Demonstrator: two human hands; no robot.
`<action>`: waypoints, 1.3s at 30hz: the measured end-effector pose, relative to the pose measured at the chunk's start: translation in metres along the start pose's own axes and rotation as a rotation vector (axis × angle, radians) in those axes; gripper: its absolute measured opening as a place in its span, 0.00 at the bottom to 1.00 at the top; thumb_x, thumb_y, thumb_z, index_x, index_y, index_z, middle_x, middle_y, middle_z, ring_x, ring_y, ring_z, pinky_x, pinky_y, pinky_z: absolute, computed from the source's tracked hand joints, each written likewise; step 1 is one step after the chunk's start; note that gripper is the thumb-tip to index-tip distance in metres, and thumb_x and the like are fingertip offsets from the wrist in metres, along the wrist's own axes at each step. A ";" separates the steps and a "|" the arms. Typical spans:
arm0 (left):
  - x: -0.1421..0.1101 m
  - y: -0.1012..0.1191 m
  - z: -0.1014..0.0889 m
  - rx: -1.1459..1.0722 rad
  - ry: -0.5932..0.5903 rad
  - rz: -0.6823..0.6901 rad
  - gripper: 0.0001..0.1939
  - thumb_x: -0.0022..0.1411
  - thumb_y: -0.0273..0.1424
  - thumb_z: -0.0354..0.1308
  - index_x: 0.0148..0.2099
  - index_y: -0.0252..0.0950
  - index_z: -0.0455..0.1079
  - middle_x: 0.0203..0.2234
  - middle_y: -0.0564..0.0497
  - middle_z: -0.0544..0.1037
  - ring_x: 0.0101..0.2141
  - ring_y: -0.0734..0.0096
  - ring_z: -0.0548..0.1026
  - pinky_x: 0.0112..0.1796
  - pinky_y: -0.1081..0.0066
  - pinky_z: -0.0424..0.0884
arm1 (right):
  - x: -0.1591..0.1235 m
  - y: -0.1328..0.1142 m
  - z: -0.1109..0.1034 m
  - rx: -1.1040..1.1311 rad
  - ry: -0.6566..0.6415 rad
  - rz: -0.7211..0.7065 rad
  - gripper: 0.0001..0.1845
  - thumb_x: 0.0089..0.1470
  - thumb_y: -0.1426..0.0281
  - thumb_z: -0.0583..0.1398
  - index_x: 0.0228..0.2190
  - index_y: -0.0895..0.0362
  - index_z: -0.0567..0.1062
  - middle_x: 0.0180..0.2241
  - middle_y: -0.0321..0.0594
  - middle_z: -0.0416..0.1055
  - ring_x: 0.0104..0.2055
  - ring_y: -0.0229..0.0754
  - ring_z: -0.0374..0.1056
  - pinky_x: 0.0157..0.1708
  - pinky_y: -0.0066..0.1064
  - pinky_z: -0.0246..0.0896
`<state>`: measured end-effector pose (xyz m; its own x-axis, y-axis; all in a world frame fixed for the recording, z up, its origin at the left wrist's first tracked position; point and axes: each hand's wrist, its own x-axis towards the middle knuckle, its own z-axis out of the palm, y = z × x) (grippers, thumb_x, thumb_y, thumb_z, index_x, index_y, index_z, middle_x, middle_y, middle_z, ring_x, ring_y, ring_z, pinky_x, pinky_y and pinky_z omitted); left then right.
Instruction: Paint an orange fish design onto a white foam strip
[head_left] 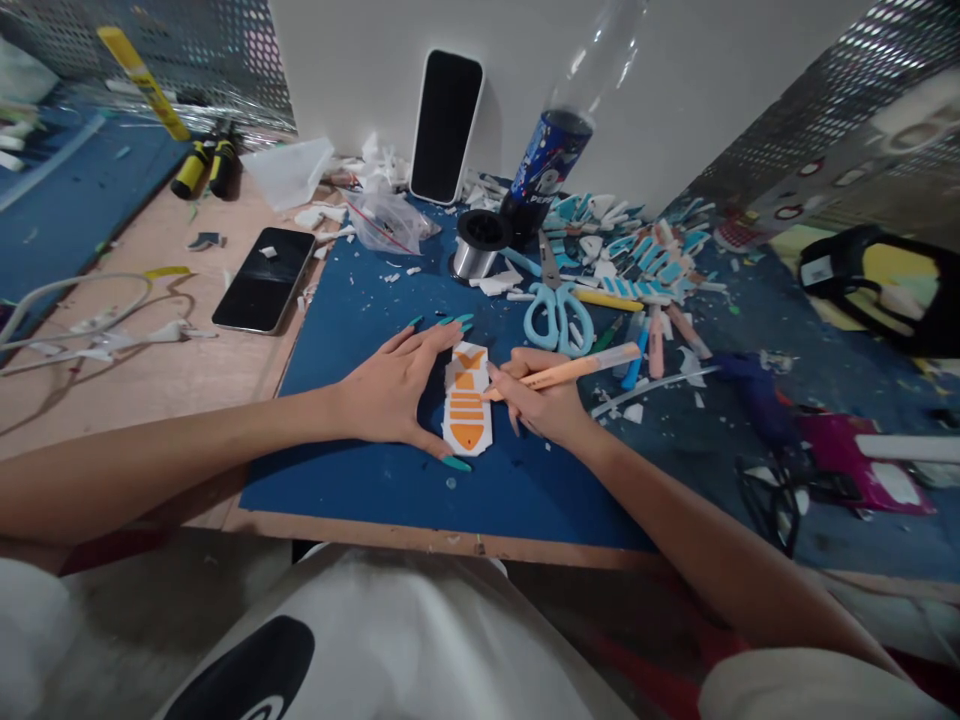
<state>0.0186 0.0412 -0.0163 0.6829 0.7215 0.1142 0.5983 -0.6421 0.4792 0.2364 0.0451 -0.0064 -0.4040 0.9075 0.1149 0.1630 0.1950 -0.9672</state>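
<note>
A small white piece of foam board [457,446] lies on the blue mat, bearing an orange fish shape [467,415] with stripes across its body. My left hand [405,380] rests flat at its left side, fingers spread, with fingertips at the top edge and the thumb near the bottom. My right hand [544,400] is closed round an orange marker [577,370], whose tip meets the right edge of the piece near the stripes. Light-blue scissors [556,318] lie just beyond my right hand.
Behind are a wire spool [478,248], a Pepsi bottle [546,165], a propped phone [447,125] and heaped foam scraps [637,250]. To the left are another phone [266,280] and pliers [206,165]. A glue gun [750,400] lies at right. The table edge [450,540] runs close to my body.
</note>
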 end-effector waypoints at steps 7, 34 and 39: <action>0.000 0.001 0.000 0.027 -0.005 -0.002 0.61 0.41 0.62 0.57 0.65 0.34 0.31 0.62 0.33 0.50 0.62 0.45 0.49 0.59 0.47 0.46 | 0.000 -0.003 -0.001 -0.098 -0.059 -0.063 0.23 0.54 0.70 0.57 0.13 0.55 0.52 0.11 0.27 0.48 0.14 0.29 0.45 0.20 0.28 0.50; 0.000 0.001 0.000 0.029 0.008 0.011 0.61 0.40 0.62 0.57 0.64 0.33 0.32 0.62 0.33 0.52 0.62 0.45 0.51 0.59 0.47 0.46 | 0.001 0.001 -0.002 -0.066 -0.038 -0.113 0.22 0.51 0.74 0.57 0.14 0.55 0.49 0.12 0.26 0.45 0.13 0.29 0.45 0.17 0.27 0.50; 0.000 0.001 0.000 0.033 0.006 0.005 0.61 0.41 0.62 0.57 0.64 0.33 0.32 0.62 0.33 0.52 0.62 0.45 0.51 0.59 0.47 0.47 | 0.001 0.001 0.000 -0.070 -0.052 -0.112 0.23 0.52 0.73 0.57 0.14 0.55 0.49 0.11 0.26 0.47 0.14 0.29 0.44 0.21 0.28 0.53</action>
<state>0.0194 0.0407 -0.0154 0.6838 0.7195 0.1215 0.6081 -0.6540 0.4500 0.2363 0.0463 -0.0074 -0.4694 0.8582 0.2079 0.1753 0.3214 -0.9306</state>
